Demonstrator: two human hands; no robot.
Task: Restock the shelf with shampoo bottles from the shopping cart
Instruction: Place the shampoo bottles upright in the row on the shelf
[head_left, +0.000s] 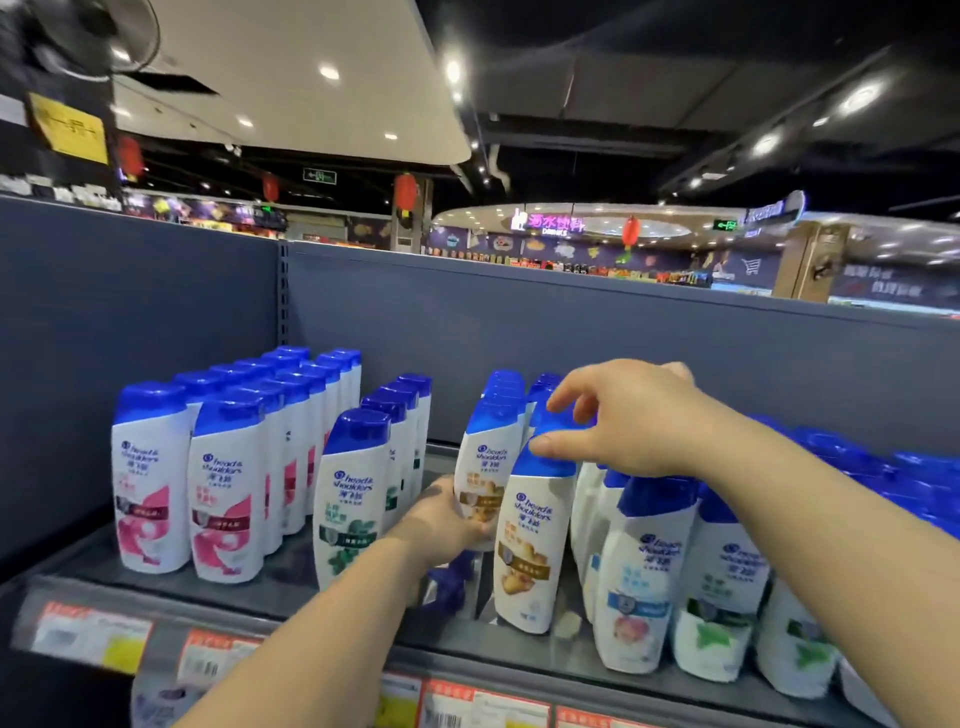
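A: Where is the right hand (631, 415)?

B: Over the gold-labelled row, at about two o'clock from the frame's middle. Its thumb and curled fingers pinch the blue cap of the front white plastic shampoo bottle with the ginger-gold label (527, 545). That bottle stands on the grey metal shelf (270, 587) and leans slightly to the left.

A: And the left hand (447, 525)?

B: Lower, at eight o'clock from the right hand. Its fingers wrap the lower body of the second gold-labelled white bottle (485, 467), which sits at eleven o'clock from the front one, touching it.

A: What surrounds them?

B: At nine o'clock, the white bottles with green leaf labels (350, 499) form a row; farther that way stand the white bottles with pink labels (150, 483), in several rows. At four o'clock from the hands, the white bottles with pale blue and green labels (644, 577) crowd together. Orange-and-white price tags (213, 654) line the shelf's front edge, blurred.
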